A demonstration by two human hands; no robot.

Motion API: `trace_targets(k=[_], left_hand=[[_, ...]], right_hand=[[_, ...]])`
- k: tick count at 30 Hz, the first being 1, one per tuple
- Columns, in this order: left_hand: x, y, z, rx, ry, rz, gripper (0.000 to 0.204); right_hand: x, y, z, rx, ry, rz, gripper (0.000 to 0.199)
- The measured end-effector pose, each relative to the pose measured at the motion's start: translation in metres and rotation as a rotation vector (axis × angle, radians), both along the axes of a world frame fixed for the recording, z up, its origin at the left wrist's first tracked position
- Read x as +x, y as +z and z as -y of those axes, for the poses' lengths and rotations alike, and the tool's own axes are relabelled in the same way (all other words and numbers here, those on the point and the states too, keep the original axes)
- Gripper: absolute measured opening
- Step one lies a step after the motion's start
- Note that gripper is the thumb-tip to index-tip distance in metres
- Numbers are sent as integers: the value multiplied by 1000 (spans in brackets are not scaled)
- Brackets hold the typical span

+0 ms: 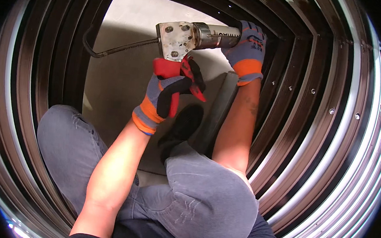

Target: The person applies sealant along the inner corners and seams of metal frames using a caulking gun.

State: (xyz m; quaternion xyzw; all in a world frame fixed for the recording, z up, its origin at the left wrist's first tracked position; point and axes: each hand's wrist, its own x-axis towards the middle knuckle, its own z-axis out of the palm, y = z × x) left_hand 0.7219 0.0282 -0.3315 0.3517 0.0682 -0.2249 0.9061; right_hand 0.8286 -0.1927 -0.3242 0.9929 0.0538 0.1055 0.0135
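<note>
A caulking gun [175, 39] lies across the upper middle of the head view. It has a worn metal body, a pale cartridge held in its barrel, and a red handle and trigger. Its thin plunger rod [129, 47] sticks out to the left and ends in a hook. My left hand [159, 94], in a grey and orange glove, is closed round the red handle below the body. Farther right, my gloved right hand [247, 45] wraps round the front end of the barrel. That hand hides the nozzle end.
Long brown metal profiles [289, 95] with small holes rise in rows on the right, and more brown profiles [29, 85] stand on the left. A grey bar [220, 105] leans or lies beside my dark shoe [185, 125]. My bent knees are close below my hands, above a pale floor [118, 83].
</note>
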Motion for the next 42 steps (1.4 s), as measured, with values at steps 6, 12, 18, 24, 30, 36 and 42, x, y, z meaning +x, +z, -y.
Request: trace_targets(k=[6, 12, 18, 24, 30, 36, 42], left_hand=[[-2, -19, -15, 403, -48, 247, 21], [3, 2, -10, 226, -97, 82, 28], [5, -29, -26, 39, -67, -35, 44], [-5, -52, -31, -242, 12, -170, 50], [-9, -59, -8, -180, -64, -58, 59], [-14, -60, 11, -279, 38, -99, 45], [-15, -64, 9, -219, -30, -88, 53]], right_hand=[[2, 5, -4, 79, -83, -204, 83], [-1, -4, 6, 88, -90, -133, 78], [2, -15, -16, 75, 38, -71, 49], [2, -46, -22, 29, 75, -187, 46], [1, -51, -10, 14, 131, -70, 42], [0, -61, 5, 21, 107, -186, 47], [0, -54, 8, 33, 120, -162, 47]])
